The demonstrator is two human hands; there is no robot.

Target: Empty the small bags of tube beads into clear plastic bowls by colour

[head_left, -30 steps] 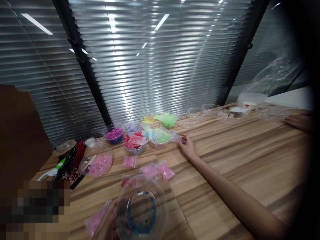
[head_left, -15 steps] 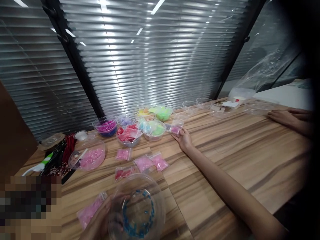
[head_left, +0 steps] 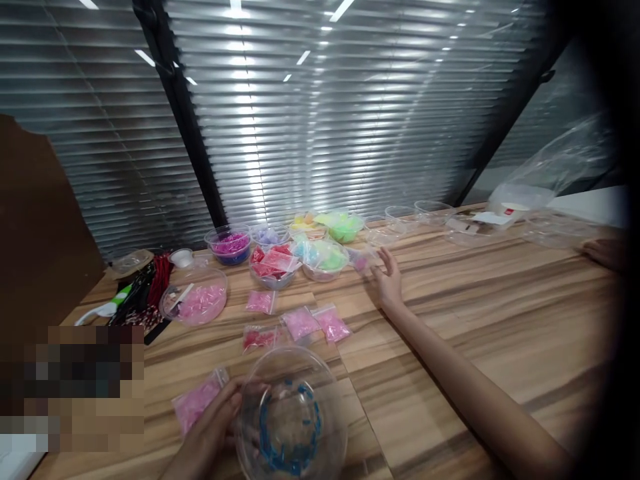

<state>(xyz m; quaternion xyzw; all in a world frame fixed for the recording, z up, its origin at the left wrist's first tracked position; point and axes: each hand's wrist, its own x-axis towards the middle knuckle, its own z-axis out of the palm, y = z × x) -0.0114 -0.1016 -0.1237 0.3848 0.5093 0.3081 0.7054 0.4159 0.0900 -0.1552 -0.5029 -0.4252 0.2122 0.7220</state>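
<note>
The left hand point(head_left: 215, 413), its grip clamped on the clear bowl point(head_left: 331, 383), should hold it level so the blue beads point(head_left: 295, 465) inside don't spill, while the right hand point(head_left: 390, 283), fingers apart and contact unclear, needs a light pinch on the small bag point(head_left: 361, 262) just left of its grip.

Comes to two hands belonging to the wearer: one left hand point(head_left: 215, 410), one right hand point(head_left: 390, 283). Adds one co-worker's hand point(head_left: 603, 255) at far right. Makes one near clear bowl point(head_left: 341, 433), with blue bits point(head_left: 295, 465) too small to count. Totals four pink bags point(head_left: 300, 323), one red bag point(head_left: 260, 338), and one small bag point(head_left: 361, 261) by the right hand.

Amounts to seven filled bowls farther off: one purple point(head_left: 230, 257), one lavender point(head_left: 270, 241), one yellow-orange point(head_left: 314, 236), one green point(head_left: 345, 237), one red point(head_left: 273, 280), one blue-green point(head_left: 325, 274), one pink point(head_left: 220, 310). At far right, clear containers point(head_left: 555, 232) overlapping too much to count.
</note>
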